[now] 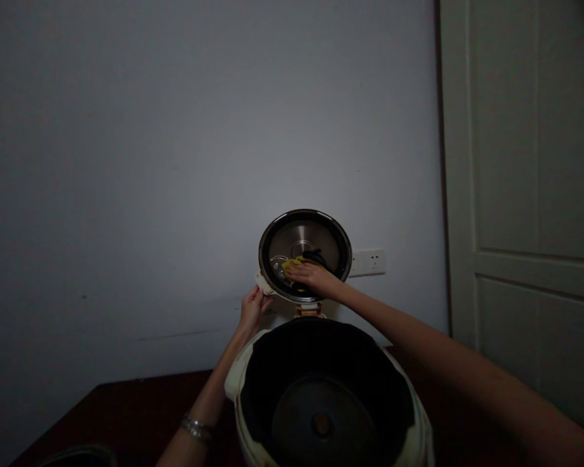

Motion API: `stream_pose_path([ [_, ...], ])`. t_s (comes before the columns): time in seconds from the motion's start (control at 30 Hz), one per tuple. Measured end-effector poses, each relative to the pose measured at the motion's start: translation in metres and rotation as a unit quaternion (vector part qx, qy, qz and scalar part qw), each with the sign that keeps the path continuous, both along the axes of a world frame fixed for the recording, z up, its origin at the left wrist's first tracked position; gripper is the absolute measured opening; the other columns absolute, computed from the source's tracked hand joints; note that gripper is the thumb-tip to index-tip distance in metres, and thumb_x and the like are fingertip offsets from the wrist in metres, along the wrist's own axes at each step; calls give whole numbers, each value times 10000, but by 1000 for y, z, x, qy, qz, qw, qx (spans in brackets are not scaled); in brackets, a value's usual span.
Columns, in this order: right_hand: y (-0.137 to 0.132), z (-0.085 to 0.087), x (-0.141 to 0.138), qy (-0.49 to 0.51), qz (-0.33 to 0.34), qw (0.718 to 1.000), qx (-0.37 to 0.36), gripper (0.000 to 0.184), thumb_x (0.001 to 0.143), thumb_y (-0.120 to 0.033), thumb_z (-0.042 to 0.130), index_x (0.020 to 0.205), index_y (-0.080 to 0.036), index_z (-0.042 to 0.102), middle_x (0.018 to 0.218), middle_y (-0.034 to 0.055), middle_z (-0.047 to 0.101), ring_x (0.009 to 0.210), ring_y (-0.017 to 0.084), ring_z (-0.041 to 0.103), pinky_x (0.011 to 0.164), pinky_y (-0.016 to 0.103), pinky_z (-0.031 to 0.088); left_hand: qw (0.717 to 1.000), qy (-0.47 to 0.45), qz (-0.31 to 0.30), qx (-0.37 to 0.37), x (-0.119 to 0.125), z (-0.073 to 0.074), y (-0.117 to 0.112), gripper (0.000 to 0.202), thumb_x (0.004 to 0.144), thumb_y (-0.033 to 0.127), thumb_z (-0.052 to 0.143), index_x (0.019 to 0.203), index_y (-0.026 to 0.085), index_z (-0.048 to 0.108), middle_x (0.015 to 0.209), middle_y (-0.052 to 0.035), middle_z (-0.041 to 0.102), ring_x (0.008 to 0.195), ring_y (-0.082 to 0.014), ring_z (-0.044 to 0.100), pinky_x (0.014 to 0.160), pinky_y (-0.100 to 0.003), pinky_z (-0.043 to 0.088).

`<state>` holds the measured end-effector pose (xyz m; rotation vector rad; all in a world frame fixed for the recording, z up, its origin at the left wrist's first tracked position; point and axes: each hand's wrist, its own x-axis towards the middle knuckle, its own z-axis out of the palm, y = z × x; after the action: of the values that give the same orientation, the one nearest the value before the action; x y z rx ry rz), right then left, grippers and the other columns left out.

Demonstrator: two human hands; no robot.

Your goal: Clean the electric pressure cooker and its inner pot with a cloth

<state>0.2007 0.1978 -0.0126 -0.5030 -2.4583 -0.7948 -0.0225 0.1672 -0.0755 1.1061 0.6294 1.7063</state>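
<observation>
A white pressure cooker (246, 363) stands before me with its dark, round inside bare and a small round piece at the middle of its floor. Its round metal lid (285, 237) is raised on the hinge at the back, inner side facing me. My right hand (312, 275) presses a yellow and dark cloth (294, 263) against the lower part of the lid's inner face. At the lid's lower left edge, my left hand (254, 308) grips the white lid lug (263, 283) with bent fingers.
The cooker stands on a dark red table (141, 402) against a pale wall (175, 162). A wall socket (370, 262) sits just right of the lid. A dark round rim (78, 456) shows at bottom left. A panelled door (516, 194) is at right.
</observation>
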Motion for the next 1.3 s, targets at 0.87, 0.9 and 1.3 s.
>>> stream_pose_path([
  [0.87,-10,15,-28,-13,28,999,-26,403,822,-31,463,1189,-134,595,1236,118,604,1154,175,551,985,304,420,999,16,6,30,-3,-3,2,458,656,358,748,1055,150,658,1006,-90,695,822,-168,654,763,-290,503],
  [0.9,-11,12,-28,6,18,999,-37,413,810,-21,457,1179,-133,603,1242,120,601,1152,175,555,978,300,425,999,17,5,27,-2,-3,2,445,664,352,744,1052,153,658,996,-87,697,818,-165,654,758,-287,505],
  [1.3,-35,0,-28,13,-58,992,-111,346,718,-32,507,1005,-158,652,960,98,698,899,193,653,761,246,471,1000,16,5,21,-4,-4,2,421,681,342,734,1050,157,656,1004,-90,692,830,-167,655,764,-292,507],
])
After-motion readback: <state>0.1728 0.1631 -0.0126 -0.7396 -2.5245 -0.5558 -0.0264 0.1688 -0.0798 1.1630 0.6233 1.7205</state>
